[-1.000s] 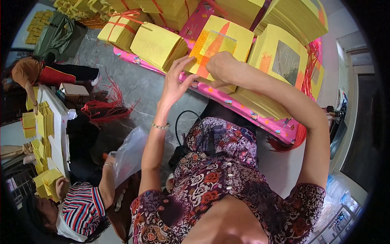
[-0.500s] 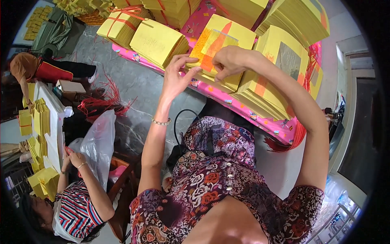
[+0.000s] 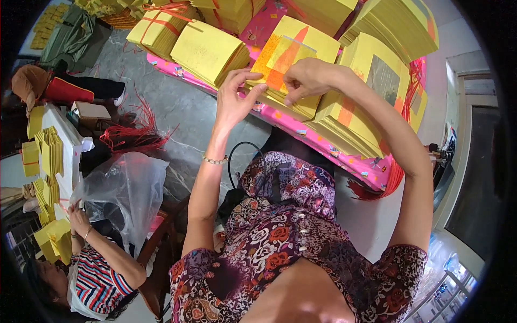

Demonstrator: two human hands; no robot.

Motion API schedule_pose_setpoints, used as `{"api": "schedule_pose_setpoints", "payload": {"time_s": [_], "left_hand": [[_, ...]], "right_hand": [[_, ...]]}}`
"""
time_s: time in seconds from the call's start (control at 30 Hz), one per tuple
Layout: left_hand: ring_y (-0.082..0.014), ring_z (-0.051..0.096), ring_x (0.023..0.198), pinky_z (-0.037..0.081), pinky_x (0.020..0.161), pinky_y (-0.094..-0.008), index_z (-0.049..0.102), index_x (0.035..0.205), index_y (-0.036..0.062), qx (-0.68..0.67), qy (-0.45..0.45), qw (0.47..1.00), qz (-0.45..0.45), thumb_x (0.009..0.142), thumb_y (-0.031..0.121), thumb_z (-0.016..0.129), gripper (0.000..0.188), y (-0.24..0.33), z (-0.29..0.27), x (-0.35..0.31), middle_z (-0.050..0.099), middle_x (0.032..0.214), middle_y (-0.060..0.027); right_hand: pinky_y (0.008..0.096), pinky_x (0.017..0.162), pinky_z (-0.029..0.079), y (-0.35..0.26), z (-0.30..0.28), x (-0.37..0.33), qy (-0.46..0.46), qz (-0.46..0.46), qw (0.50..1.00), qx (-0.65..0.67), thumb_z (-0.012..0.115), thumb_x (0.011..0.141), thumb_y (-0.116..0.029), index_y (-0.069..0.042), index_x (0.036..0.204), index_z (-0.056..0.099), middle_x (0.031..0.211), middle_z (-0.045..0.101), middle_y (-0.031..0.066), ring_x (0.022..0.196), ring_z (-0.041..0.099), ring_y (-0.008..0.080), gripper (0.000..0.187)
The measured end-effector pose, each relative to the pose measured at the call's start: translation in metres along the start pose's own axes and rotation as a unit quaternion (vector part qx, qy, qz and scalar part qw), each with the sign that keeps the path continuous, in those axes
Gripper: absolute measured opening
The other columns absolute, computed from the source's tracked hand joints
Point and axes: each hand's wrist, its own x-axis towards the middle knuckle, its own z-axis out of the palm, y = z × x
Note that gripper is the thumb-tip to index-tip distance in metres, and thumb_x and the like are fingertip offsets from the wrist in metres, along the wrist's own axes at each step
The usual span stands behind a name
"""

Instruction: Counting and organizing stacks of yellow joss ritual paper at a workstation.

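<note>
A stack of yellow paper (image 3: pixel 325 47) sits before me, its top sheet bearing orange patches and a paler square patch. My left hand (image 3: pixel 237 99) is at the stack's near left corner, fingers and thumb spread, fingertips touching the edge. Over the near edge curls my right hand (image 3: pixel 309 78), its fingers closed on the edge of the paper, the thumb below. Part of what lies under the right fingers is hidden. Just left is another yellow stack (image 3: pixel 207 48); to the right stands a taller stack (image 3: pixel 360 64) with a grey patch on top.
A pink patterned cloth (image 3: pixel 344 156) covers the table under the stacks. Red strings (image 3: pixel 396 175) hang off its right side. A red-tied bundle (image 3: pixel 161 27) stands far left. At the lower left, a co-worker (image 3: pixel 102 264) sits by a white table (image 3: pixel 70 151); a clear plastic bag (image 3: pixel 126 183) hangs nearby.
My hands stay at the same stack, the right one shifting only slightly. The co-worker's hands have moved left and toward me, and the clear bag has spread wider.
</note>
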Motion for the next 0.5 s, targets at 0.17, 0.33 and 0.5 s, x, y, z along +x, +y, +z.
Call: {"api": "schedule_pose_setpoints", "payload": {"time_s": [0.17,0.33,0.5], "left_hand": [[-0.0214,0.061,0.097,0.049,0.075,-0.0302,0.069,0.096,0.0079,0.011,-0.002,1.000,-0.002,0.075,0.022,0.075,0.026,0.004,0.000,0.001,0.062,0.108,-0.0113],[-0.0218,0.061,0.097,0.049,0.076,-0.0308,0.069,0.096,0.0076,0.015,0.000,1.000,-0.005,0.075,0.022,0.074,0.027,0.004,0.000,0.001,0.062,0.108,-0.0119],[-0.0221,0.061,0.096,0.049,0.077,-0.0310,0.069,0.096,0.0078,0.000,0.000,1.000,-0.006,0.074,0.023,0.075,0.027,0.000,0.000,0.000,0.062,0.108,-0.0122]], "right_hand": [[0.0384,0.061,0.045,0.003,0.000,-0.003,0.001,0.001,1.000,0.030,0.071,0.074,-0.044,-0.003,0.075,0.062,0.067,0.061,0.0113,0.067,0.060,0.0270,0.042],[0.0384,0.062,0.046,-0.001,0.000,-0.004,0.007,0.007,1.000,0.016,0.070,0.074,-0.042,-0.003,0.075,0.062,0.068,0.062,0.0116,0.068,0.061,0.0280,0.040],[0.0388,0.062,0.046,-0.001,0.011,0.000,0.059,-0.023,0.997,-0.052,0.068,0.075,-0.040,-0.003,0.074,0.062,0.069,0.062,0.0116,0.068,0.061,0.0291,0.038]]}}
